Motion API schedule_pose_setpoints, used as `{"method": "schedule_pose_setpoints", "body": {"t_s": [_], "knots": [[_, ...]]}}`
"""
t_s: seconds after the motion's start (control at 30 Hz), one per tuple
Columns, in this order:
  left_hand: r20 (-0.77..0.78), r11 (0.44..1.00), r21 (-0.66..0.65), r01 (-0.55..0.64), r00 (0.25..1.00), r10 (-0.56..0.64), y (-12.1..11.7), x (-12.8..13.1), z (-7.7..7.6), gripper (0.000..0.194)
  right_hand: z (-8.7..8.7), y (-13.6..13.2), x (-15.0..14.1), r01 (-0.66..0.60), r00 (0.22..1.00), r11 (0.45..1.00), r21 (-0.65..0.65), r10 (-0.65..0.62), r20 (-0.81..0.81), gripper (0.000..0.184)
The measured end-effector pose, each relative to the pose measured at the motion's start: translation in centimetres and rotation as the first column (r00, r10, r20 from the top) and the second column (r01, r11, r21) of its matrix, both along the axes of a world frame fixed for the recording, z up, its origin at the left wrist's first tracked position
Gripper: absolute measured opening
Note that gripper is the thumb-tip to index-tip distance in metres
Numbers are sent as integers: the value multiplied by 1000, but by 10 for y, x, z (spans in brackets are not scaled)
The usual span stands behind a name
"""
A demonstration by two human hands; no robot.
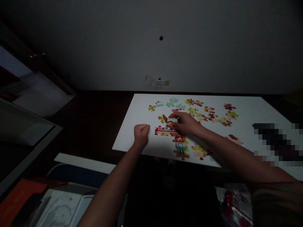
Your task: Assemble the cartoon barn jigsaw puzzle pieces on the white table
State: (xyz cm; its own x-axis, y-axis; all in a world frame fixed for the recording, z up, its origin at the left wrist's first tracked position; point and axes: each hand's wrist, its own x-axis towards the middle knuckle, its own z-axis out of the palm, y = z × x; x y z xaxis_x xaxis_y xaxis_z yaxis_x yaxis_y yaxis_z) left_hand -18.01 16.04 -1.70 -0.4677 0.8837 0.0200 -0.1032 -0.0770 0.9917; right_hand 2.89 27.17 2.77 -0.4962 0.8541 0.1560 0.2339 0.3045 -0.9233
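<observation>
On my head view, here's the right hand [187, 123], reaching in over the white desk [132, 121], its grip pinched, thumb against fingers, on a colourful puzzle piece [169, 124]. That piece sits right at the far side of the joined red strip [163, 130]; whether it's locked in, I can't tell from here. From the strip's right end, a joined column [181, 147] runs toward the near edge, a figure printed on it.

Over to the left hand [141, 135]: grip curled tight into a fist, just left of the strip, and I can't see whether anything's inside. A brown-and-green piece [162, 118] lies just beyond the strip. Pale-green pieces [172, 102] are spread farther out, with more loose pieces [225, 121] to the right. Near right, below the desk, I've got a clear plastic bag [236, 201].
</observation>
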Motion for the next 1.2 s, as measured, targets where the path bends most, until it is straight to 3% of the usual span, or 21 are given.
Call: {"method": "schedule_pose_setpoints", "body": {"t_s": [0.2, 0.37, 0.63, 0.9, 1.03, 1.2], "knots": [[-101, 999, 27, 18, 995, -15, -1, -3, -1, 43, -11, 2, -8, -17, 999, 999, 27, 18, -32, 33], [-207, 996, 33, 80, 976, -71, 0, -8, -4, 43, -18, 1, -11, -68, 975, 967, 246, 12, 221, 34], [-283, 998, 34, 54, 958, -42, -1, -7, -1, 44, -14, -4, -17, -198, 854, 929, 311, 8, 520, 33], [-333, 998, 22, 57, 942, -47, -2, -7, 2, 45, -10, -16, -20, -260, 801, 890, 374, -18, 598, 23], [-343, 998, 21, 61, 938, -50, -2, -7, 2, 45, -12, -23, -19, -229, 802, 883, 410, -68, 593, 31], [-358, 998, 14, 61, 932, -52, -1, -5, 3, 46, -16, -24, -18, -269, 811, 858, 438, -44, 584, 39]]}}
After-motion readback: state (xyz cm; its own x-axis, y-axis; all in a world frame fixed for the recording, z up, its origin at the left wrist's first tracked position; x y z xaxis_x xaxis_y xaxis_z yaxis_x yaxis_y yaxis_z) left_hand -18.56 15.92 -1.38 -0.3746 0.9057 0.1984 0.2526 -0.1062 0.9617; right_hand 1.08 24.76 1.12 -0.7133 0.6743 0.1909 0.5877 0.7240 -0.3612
